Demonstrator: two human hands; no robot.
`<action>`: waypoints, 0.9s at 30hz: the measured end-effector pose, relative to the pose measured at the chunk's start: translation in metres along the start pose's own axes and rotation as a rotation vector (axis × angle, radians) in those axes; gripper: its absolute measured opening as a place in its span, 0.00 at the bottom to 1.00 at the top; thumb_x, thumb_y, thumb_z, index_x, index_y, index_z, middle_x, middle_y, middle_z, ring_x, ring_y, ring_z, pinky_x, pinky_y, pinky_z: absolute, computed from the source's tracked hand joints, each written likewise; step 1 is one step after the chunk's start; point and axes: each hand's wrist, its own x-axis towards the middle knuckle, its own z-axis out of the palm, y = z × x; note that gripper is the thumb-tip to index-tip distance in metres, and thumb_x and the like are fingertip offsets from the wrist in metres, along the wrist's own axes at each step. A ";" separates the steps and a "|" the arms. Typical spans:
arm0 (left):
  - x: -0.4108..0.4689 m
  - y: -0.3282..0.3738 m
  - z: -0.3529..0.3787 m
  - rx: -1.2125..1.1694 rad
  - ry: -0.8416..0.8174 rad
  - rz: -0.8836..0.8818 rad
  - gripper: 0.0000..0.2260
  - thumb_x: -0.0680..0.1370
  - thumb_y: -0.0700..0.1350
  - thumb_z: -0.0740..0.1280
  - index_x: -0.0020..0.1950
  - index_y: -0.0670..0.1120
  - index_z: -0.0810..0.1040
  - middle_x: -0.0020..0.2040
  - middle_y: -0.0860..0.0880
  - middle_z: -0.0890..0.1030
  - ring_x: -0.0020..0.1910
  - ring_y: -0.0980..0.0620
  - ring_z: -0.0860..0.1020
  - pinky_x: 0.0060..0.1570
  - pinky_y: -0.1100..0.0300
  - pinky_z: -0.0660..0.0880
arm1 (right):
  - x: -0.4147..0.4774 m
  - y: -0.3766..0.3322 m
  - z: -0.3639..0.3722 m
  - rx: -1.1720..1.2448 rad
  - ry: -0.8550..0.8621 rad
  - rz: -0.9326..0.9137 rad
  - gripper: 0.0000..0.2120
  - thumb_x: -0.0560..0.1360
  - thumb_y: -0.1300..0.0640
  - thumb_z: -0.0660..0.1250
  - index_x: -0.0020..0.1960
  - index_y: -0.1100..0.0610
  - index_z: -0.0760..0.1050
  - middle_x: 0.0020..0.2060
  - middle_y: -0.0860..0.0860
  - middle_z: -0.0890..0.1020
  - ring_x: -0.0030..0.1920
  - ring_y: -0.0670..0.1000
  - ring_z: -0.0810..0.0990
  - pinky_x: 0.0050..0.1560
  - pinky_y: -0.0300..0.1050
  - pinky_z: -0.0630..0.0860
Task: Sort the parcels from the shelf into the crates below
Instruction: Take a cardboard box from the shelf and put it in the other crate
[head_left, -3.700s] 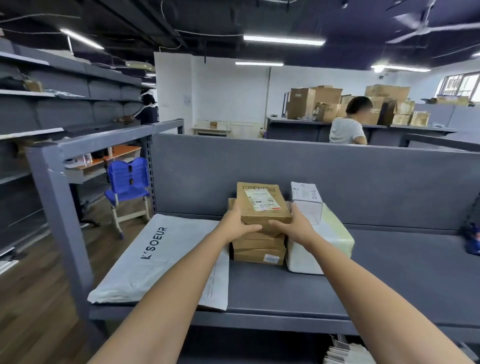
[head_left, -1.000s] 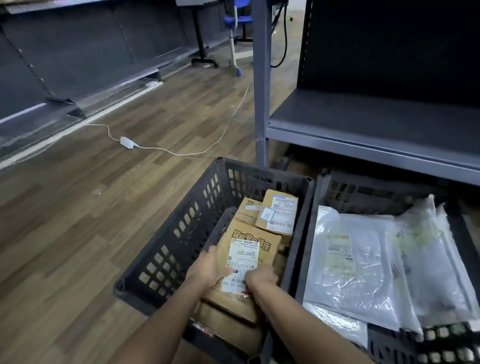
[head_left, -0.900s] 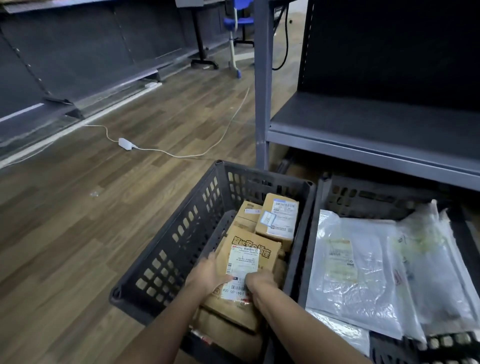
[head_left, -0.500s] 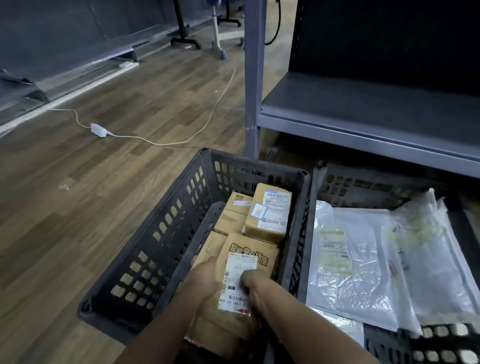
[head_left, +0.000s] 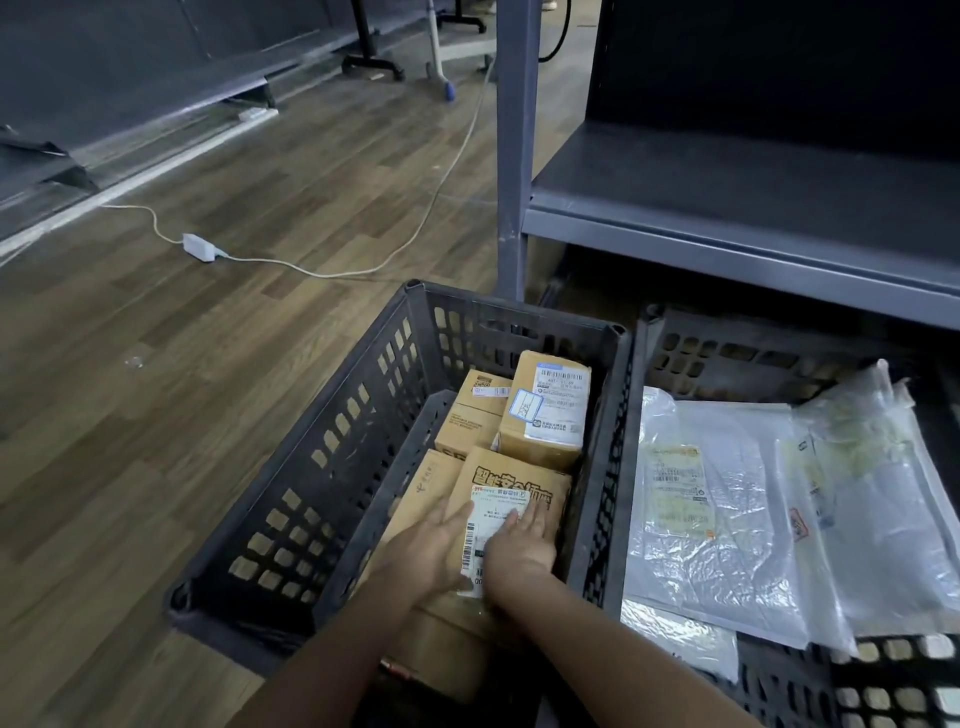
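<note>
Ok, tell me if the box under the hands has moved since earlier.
Yes: the box has sunk lower and flatter, measured against the rim of the left crate.

White cable (head_left: 337, 274) with adapter (head_left: 199, 247) crosses wooden floor (head_left: 156, 415).

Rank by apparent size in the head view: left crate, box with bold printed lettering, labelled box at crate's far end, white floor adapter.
1. Left crate
2. Lettered box and far-end box: similar; one is partly covered, so unranked
3. White adapter, though farther away
</note>
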 end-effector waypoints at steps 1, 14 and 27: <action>-0.002 -0.001 0.000 0.048 -0.023 0.055 0.46 0.70 0.55 0.73 0.77 0.59 0.45 0.78 0.53 0.37 0.73 0.48 0.64 0.67 0.53 0.70 | 0.002 -0.002 0.000 -0.049 -0.047 -0.022 0.38 0.80 0.52 0.59 0.76 0.66 0.37 0.75 0.64 0.38 0.74 0.66 0.36 0.76 0.57 0.48; 0.003 -0.005 -0.002 0.161 -0.065 0.136 0.45 0.72 0.49 0.72 0.76 0.61 0.44 0.77 0.60 0.35 0.70 0.49 0.65 0.59 0.54 0.74 | 0.040 -0.020 0.011 -0.149 -0.178 -0.004 0.37 0.80 0.53 0.58 0.77 0.59 0.36 0.76 0.56 0.35 0.74 0.66 0.33 0.73 0.53 0.61; -0.060 0.030 -0.125 0.026 0.154 0.011 0.18 0.78 0.41 0.58 0.68 0.47 0.69 0.65 0.48 0.74 0.64 0.48 0.73 0.60 0.51 0.73 | -0.056 0.049 -0.108 0.336 0.142 -0.207 0.16 0.80 0.53 0.56 0.61 0.61 0.73 0.59 0.57 0.77 0.59 0.58 0.77 0.54 0.49 0.75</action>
